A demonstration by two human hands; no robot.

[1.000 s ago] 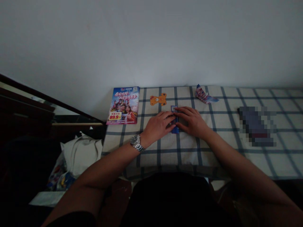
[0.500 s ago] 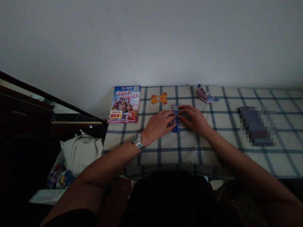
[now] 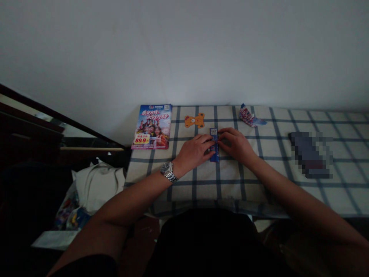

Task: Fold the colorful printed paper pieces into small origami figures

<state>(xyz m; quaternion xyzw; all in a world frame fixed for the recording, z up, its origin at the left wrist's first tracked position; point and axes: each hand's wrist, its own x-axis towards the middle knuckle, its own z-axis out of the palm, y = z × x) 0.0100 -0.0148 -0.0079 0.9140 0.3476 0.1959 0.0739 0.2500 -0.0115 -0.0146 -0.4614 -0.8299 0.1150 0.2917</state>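
Observation:
A narrow, folded blue leaflet (image 3: 214, 157) with a QR code at its far end lies on the checked cloth in front of me. My left hand (image 3: 196, 151), with a metal watch on the wrist, has its fingers pressed over the leaflet from the left. From the right, my right hand (image 3: 234, 142) is closed at the leaflet's other long edge, thumb and fingertips against it. Both hands cover part of the leaflet's middle. Just beyond the left hand lies an orange bear cutout (image 3: 195, 120), touched by neither hand.
A stack of printed flyers (image 3: 152, 127) lies at the cloth's left end. Toward the wall sits a crumpled piece of printed paper (image 3: 250, 116). A dark, pixelated object (image 3: 309, 155) is on the right. Below left stands a white bag (image 3: 99, 184).
The hands and the folded leaflet hold nearly the same place. Only a slight shift of the whole view shows.

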